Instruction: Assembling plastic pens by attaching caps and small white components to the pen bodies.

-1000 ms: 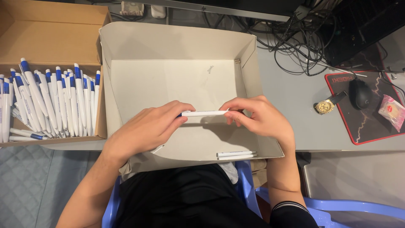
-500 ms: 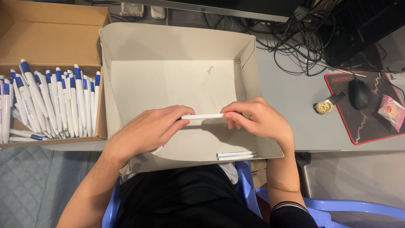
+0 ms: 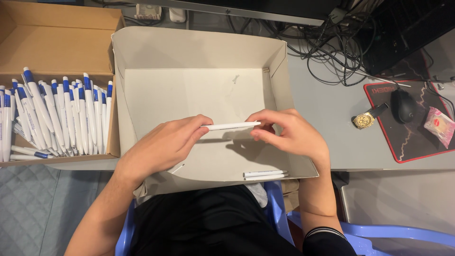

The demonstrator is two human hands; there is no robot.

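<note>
A slim white pen barrel [image 3: 231,126] lies level between both hands over the open grey cardboard tray [image 3: 199,52]. My left hand [image 3: 163,144] pinches its left end with the fingertips. My right hand [image 3: 289,133] holds the right end between thumb and fingers. Two finished white pens [image 3: 264,175] rest side by side on the tray's near right edge. A brown box [image 3: 57,42] at the left holds several white pens with blue ends [image 3: 57,116].
To the right on the grey desk lie a gold wristwatch [image 3: 365,119], a black mouse [image 3: 404,105] on a black and red mouse pad [image 3: 412,142], and a pink wrapped snack [image 3: 440,124]. Tangled cables [image 3: 332,47] sit behind the tray. A blue plastic chair [image 3: 379,234] is below.
The pen barrel has shifted slightly to the right between my hands. My right fingers have opened a little around its end.
</note>
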